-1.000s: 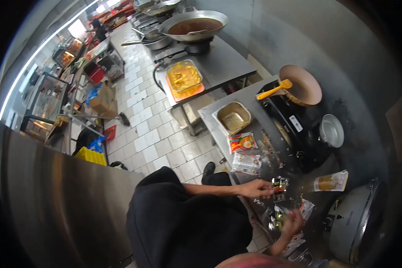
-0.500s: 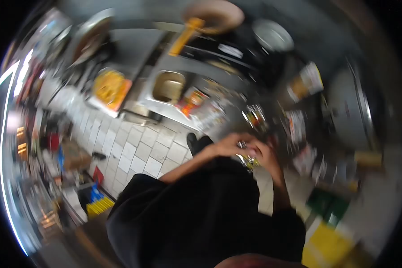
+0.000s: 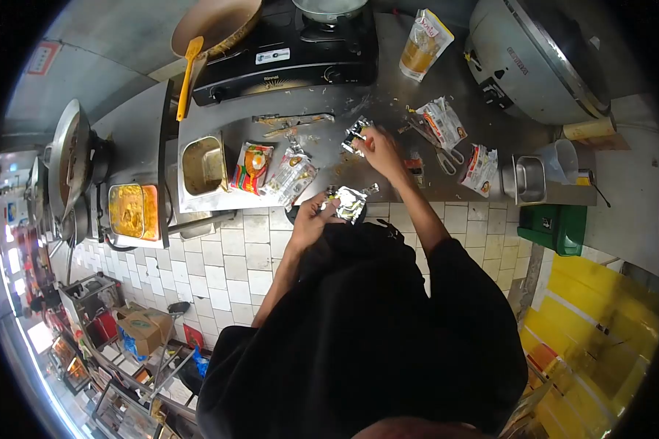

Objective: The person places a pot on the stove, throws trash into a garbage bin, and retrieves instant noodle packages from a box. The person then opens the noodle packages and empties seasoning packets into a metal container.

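Near the counter's front edge, my left hand (image 3: pixel 311 221) grips a crumpled silver foil packet (image 3: pixel 350 205). Farther in over the counter (image 3: pixel 329 102), my right hand (image 3: pixel 379 151) has its fingers closed at a small dark and silver packet (image 3: pixel 356 135). Left of the hands lie an opened clear and white wrapper (image 3: pixel 293 175) and a red noodle packet (image 3: pixel 253 167). To the right are scissors (image 3: pixel 448 159) beside a white packet (image 3: pixel 444 124), with another white packet (image 3: pixel 481 170) nearer the edge.
A black gas stove (image 3: pixel 285 62) with a pan (image 3: pixel 216 22) and an orange spatula (image 3: pixel 189 77) stands at the back. A pouch (image 3: pixel 424 45) and large cooker (image 3: pixel 523 62) are at right. Metal containers (image 3: pixel 203 165) (image 3: pixel 529 179) sit at both ends; a green bin (image 3: pixel 553 227) is below.
The view has swung round to face the counter. My hands, together half a second earlier, are now apart, the right one farther in at the small packet and the left holding the foil packet.
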`<state>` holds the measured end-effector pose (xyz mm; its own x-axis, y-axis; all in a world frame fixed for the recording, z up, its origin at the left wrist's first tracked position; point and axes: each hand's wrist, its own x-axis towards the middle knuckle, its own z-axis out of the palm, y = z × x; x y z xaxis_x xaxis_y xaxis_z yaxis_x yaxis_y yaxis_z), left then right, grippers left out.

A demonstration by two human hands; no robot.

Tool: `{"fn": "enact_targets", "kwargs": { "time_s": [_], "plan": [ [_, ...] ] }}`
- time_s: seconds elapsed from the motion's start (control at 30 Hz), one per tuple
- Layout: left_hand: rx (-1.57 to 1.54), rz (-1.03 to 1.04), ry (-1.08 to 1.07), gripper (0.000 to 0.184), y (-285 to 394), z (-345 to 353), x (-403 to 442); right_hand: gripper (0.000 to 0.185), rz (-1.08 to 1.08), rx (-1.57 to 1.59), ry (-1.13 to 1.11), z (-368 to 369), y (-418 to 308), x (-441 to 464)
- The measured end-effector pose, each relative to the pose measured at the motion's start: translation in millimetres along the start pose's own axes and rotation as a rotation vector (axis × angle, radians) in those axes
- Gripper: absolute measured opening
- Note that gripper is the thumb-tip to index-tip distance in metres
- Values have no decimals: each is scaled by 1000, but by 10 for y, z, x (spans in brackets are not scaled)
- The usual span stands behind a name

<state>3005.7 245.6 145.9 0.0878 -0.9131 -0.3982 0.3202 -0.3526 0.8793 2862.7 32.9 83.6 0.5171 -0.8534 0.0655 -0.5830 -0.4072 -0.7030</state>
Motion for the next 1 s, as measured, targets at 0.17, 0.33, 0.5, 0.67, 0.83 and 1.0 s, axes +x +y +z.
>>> {"fn": "enact_targets", "kwargs": {
  "time_s": [0.17,0.33,0.5,0.67,0.83,1.0],
  "plan": [
    [-59,66,167,22,-77,-184,-66,49,31,-364,70,382,317,317],
    [153,188,396,18,-495,-421,-155,39,38,-62,-176,343,530,418],
    [-55,215,295,28,-246,-329,-163,51,-259,-52,-51,568,945,619],
    [-21,259,272,34,-180,-293,-131,39,-59,107,-356,230,553,547],
    [3,279,293,36,-7,-231,-189,21,-295,181,-437,226,850,660],
    [-31,358,405,30,-137,-332,43,15,-270,271,-274,-174,420,620]
  ]
}}
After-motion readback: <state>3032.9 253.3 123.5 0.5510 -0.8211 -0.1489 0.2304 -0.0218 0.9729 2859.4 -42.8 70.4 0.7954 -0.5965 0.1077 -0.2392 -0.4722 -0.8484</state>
